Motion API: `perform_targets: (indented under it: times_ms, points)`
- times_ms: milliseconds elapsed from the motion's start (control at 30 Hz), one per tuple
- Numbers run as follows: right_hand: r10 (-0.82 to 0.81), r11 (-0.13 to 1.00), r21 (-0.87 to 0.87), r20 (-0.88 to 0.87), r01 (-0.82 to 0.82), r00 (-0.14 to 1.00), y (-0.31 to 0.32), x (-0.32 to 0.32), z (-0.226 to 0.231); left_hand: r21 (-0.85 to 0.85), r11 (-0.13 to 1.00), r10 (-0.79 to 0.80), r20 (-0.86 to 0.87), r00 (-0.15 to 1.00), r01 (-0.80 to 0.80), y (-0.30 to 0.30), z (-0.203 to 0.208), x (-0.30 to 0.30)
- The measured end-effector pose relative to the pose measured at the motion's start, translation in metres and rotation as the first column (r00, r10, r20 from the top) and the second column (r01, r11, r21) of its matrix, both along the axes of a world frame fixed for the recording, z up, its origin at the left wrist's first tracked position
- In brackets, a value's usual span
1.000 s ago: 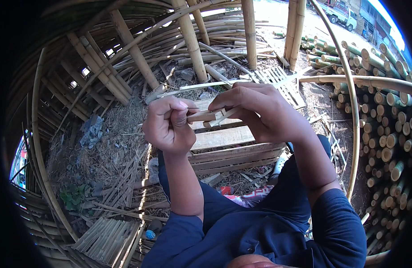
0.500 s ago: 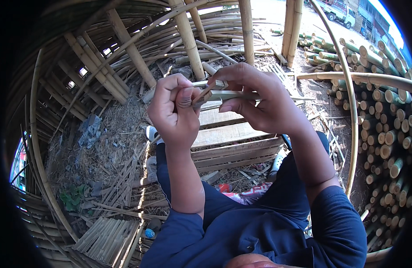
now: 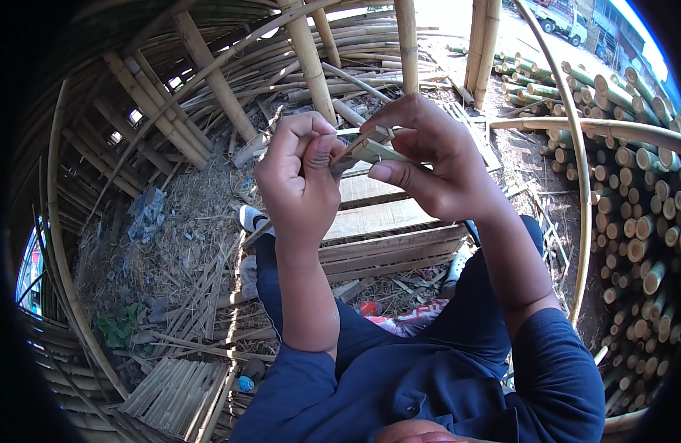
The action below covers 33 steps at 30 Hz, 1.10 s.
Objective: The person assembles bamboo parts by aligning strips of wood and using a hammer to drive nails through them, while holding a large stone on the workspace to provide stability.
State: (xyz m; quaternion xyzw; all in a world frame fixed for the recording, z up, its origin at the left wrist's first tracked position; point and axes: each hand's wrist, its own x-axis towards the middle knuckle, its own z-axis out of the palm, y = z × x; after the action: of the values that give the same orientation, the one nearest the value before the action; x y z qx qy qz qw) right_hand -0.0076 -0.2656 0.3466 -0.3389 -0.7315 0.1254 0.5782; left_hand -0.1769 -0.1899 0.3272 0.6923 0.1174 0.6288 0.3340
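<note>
Above a low wooden slatted bench (image 3: 388, 220), both hands come close together on short split bamboo pieces (image 3: 368, 150). My left hand (image 3: 300, 173) is closed, its thumb pressed against curled fingers at the left end of the pieces. From the right, my right hand (image 3: 440, 162) curves over them, its thumb below and its fingers above. The pieces cross at an angle, with pale cut faces and one greenish side showing. How they join inside the fingers is hidden.
Stacked cut bamboo poles (image 3: 639, 221) fill the right side. Upright bamboo posts (image 3: 308, 63) stand ahead, with long split lengths behind them. A bundle of bamboo slats (image 3: 174, 395) lies at the lower left. A curved pole (image 3: 580, 184) rises at right.
My left hand has shifted a little right and closer to my right hand. The bamboo pieces have turned slightly, showing more of the greenish side. My right hand has moved only slightly.
</note>
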Motion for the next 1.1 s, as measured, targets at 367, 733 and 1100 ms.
perform_targets:
  times_ms: [367, 733, 1100]
  points:
    - [0.041, 0.984, -0.178, 0.064, -0.029, 0.997, -0.008, 0.010, 0.002, -0.001, 1.000, -0.006, -0.051, 0.999, 0.005, 0.004, -0.005, 0.003]
    - [0.147, 0.988, -0.030, -0.149, -0.153, 0.978, 0.017, 0.016, -0.021, 0.091, 0.980, 0.180, -0.037, 0.983, -0.176, -0.002, -0.006, 0.009]
    - [0.226, 0.972, -0.027, -0.187, -0.235, 0.956, 0.004, 0.017, -0.021, 0.074, 0.981, 0.182, -0.051, 0.982, -0.178, -0.008, -0.009, 0.013]
